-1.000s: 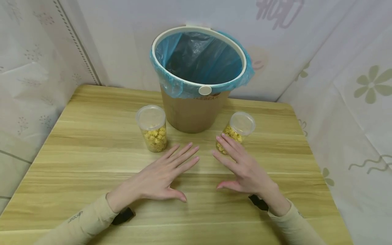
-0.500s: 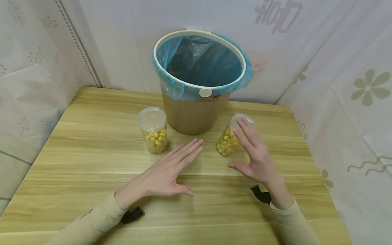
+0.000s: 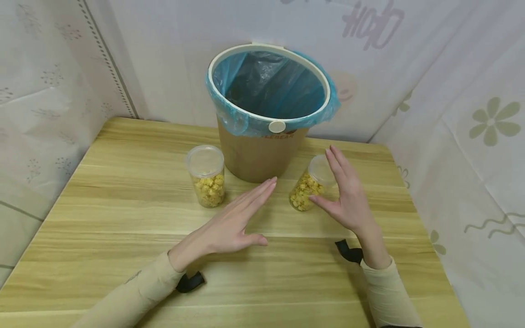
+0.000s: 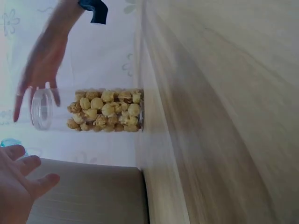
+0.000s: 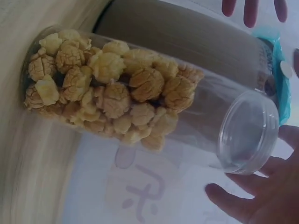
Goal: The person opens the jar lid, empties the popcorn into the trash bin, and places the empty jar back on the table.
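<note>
Two clear jars of popcorn stand upright on the wooden table. My right hand point(image 3: 350, 200) is beside the right jar point(image 3: 302, 192), its fingers straight and the thumb spread apart, near the clear lid point(image 5: 247, 133). In the right wrist view the popcorn point(image 5: 112, 88) fills the lower part of that jar, and my fingertips show around its lid end. With fingers stretched out, my left hand point(image 3: 234, 228) hovers over the table between the jars and holds nothing. The left jar point(image 3: 209, 187) stands beyond it, to the left.
A brown bin point(image 3: 254, 157) with a blue bag point(image 3: 270, 91) over its rim stands behind the jars at the table's back edge. Patterned white curtains point(image 3: 164, 59) hang behind and on both sides of the wooden table point(image 3: 123, 200).
My right hand has moved away to the right and lifted, turning to stand by the right jar's lid. My left hand has shifted slightly right and tilted. Both jars stay put.
</note>
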{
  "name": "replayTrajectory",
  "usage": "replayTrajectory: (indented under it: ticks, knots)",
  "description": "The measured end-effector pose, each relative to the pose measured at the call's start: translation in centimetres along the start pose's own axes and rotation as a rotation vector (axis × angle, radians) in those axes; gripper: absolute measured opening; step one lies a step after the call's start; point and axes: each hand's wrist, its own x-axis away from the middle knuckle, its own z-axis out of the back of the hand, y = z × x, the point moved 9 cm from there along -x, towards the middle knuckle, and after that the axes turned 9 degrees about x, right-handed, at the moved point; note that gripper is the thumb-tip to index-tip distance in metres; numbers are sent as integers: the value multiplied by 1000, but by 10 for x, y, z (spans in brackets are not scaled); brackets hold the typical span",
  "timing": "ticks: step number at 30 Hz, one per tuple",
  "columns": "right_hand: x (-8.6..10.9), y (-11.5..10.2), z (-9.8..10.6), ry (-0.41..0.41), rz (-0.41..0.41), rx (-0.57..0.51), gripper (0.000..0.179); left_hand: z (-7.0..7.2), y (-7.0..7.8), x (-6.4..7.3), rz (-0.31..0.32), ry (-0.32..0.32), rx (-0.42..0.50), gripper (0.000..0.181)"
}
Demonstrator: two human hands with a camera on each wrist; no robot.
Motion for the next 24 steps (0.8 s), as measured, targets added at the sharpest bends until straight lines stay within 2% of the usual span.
replayTrajectory:
  ticks: [4,7,16,24]
  knots:
    - [1,12,-9,-72,-75,-9,104,-4,-6,-6,51,-5,51,106]
    - [3,18,-13,-94,-108,-9,110,-6,-11,-11,84,-3,92,106]
    - [3,24,-17,-74,-130,-12,113,-16,-28,-18,217,-19,197,103]
    - [2,27,-20,-72,-160,-56,112,-20,-37,-16,269,-19,216,106]
